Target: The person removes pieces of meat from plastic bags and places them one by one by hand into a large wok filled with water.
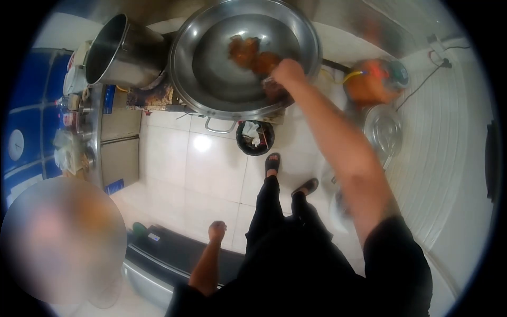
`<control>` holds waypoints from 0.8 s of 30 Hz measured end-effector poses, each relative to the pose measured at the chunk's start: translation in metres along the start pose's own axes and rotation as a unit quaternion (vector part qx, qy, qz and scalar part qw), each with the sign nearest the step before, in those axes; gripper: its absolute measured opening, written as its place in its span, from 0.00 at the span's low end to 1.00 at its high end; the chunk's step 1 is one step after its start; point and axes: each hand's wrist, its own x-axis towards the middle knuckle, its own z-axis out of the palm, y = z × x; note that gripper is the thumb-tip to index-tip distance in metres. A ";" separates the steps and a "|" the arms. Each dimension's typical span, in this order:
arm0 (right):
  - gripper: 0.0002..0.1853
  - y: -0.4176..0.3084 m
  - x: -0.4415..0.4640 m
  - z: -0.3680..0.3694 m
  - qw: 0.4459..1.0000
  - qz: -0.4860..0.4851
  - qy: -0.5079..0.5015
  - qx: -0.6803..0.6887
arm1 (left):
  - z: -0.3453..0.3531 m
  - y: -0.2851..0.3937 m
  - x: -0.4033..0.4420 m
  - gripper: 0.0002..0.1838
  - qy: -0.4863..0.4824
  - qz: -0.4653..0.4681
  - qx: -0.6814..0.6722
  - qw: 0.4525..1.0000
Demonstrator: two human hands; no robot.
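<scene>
My right hand [289, 74] reaches over a wide steel pan [211, 79], its fingers closed around something blurred. Below the fingers hangs a dark reddish-brown, partly shiny shape [274, 90], perhaps a bag or container, too smeared to name. Orange-brown lumps of food [244, 52] show beside the hand, over the middle of the pan; whether they are falling or lying there I cannot tell. My left hand [217, 231] hangs low by my side, away from the pan, with fingers curled in and nothing seen in them.
A tall steel pot [138, 63] stands left of the pan. Under the pan's front edge is a bin [248, 148] with rubbish. An orange gas cylinder [369, 82] with a yellow hose stands at right. A steel counter [120, 119] runs along the left; a blurred disc covers the lower left.
</scene>
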 end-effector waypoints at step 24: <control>0.13 0.594 -0.473 -0.062 0.835 0.396 0.203 0.325 | 0.399 0.298 -0.175 0.22 -0.340 0.436 0.213 0.806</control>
